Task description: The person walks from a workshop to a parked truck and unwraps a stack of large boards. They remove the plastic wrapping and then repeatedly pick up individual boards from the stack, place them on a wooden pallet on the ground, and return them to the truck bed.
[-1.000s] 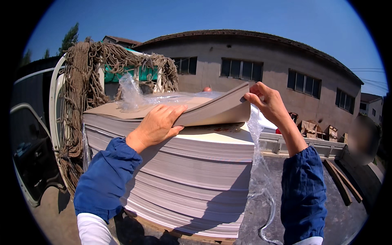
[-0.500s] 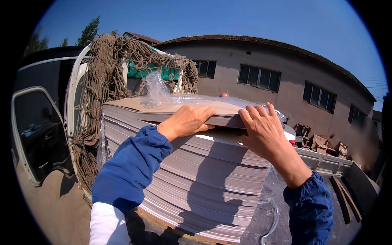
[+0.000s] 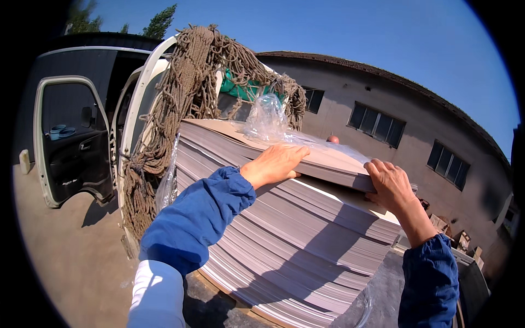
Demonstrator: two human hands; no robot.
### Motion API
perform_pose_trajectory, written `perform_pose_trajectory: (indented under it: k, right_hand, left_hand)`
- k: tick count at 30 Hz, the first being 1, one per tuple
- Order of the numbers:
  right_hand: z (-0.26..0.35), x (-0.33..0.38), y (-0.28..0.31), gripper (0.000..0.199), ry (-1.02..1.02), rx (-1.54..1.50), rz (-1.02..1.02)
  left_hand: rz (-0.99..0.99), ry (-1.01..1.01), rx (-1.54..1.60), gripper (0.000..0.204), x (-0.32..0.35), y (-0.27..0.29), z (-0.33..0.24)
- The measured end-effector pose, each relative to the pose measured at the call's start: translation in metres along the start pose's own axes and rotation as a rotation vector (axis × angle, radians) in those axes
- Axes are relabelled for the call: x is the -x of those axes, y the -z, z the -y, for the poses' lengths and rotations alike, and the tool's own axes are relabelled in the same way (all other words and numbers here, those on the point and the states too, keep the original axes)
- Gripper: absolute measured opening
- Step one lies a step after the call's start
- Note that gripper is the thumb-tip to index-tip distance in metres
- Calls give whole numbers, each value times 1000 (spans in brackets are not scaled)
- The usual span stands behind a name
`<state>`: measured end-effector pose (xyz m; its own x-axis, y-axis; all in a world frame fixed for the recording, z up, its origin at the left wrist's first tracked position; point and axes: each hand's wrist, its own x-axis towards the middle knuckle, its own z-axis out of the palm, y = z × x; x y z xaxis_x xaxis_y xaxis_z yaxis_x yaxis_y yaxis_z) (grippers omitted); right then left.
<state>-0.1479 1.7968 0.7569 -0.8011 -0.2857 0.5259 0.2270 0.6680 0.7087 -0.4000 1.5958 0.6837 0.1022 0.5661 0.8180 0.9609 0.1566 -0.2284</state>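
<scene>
A tall stack of greyish paperboard sheets (image 3: 295, 246) rises in front of me. My left hand (image 3: 278, 164) grips the near edge of a thick top batch of sheets (image 3: 333, 165), thumb beneath and fingers over the top. At the batch's right corner, my right hand (image 3: 391, 185) holds on with its fingers over the edge. A dark gap separates this raised edge from the stack below, where a pale top sheet shows near the right corner. Crumpled clear plastic film (image 3: 266, 117) lies across the far part of the top.
Thick brown rope netting (image 3: 188, 82) hangs over the truck's frame behind the stack. An open truck door (image 3: 74, 142) stands at the left. Beneath the stack is a wooden pallet (image 3: 219, 287). A small reddish round object (image 3: 332, 139) shows beyond it, before a grey building (image 3: 350, 85).
My view has turned left, so the scene sits further right. The top batch has shifted on the stack, baring more of the pale sheet at the right corner. Both hands keep their hold.
</scene>
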Motion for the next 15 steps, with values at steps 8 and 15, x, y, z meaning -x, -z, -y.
perform_pose_trajectory:
  k: [8,15]
  right_hand:
    - [10,11,-4,32,-70,-69,192]
    - [26,16,36,38,-40,-54,287]
  left_hand:
    - [166,-98,-68,34,-10,13,-4]
    - [275,-112,-91,34,4,43,-19]
